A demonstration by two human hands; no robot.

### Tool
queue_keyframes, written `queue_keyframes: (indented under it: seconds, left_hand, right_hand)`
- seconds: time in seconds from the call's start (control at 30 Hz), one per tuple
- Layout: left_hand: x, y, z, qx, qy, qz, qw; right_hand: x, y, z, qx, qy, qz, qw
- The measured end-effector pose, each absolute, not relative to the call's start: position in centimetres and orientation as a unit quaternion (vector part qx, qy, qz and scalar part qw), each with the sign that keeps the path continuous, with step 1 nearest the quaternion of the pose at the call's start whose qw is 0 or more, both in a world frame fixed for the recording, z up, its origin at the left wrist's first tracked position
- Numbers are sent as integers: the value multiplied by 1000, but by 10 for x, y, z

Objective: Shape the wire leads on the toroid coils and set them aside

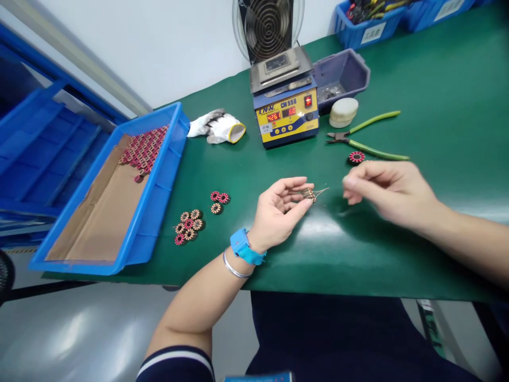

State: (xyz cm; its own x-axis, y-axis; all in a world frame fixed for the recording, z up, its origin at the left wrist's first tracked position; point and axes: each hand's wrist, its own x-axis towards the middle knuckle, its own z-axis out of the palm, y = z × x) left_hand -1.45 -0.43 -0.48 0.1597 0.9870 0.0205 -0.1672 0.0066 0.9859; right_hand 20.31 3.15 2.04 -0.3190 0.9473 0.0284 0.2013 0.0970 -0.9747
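Note:
My left hand [278, 209] pinches a copper-wound ring coil [308, 194] between thumb and fingers. The coil's loose wire ends stick out to the right. To the right of it, my right hand [382, 188] is raised above the table with its fingers pressed together, slightly blurred; whatever they may hold cannot be made out. A red-and-black ring coil [356, 157] lies just beyond this hand. Green-handled cutting pliers [341, 137] rest open on the table behind it. Several red and copper coils [189, 224] sit in a cluster left of my left hand, with a smaller group [216, 208] beside them.
A blue tray [131, 233] lined with cardboard holds many coils at the left. White gloves [217, 126] lie near a yellow-and-blue heating unit [289, 118] with lit digits. Behind are a fan [270, 26], a purple bin [360, 69], a round pale container [343, 112] and blue toolboxes [353, 36].

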Motion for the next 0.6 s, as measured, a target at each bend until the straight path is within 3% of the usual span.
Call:
queue_keyframes:
  seconds: [0.13, 0.33, 0.5, 0.6]
  left_hand:
    - [-11, -6, -5, 521, 420, 505, 545]
    - [-7, -11, -5, 561, 433, 490, 508]
    - [-3, -14, -6, 585, 419, 481, 501]
    - [-2, -15, -4, 552, 429, 476, 534]
  right_hand:
    - [195, 19, 18, -406, -707, 512, 269]
    - [198, 17, 18, -417, -744, 310, 420]
    - [188, 20, 16, -300, -836, 204, 412]
    - [199, 27, 11, -345, -812, 220, 417]
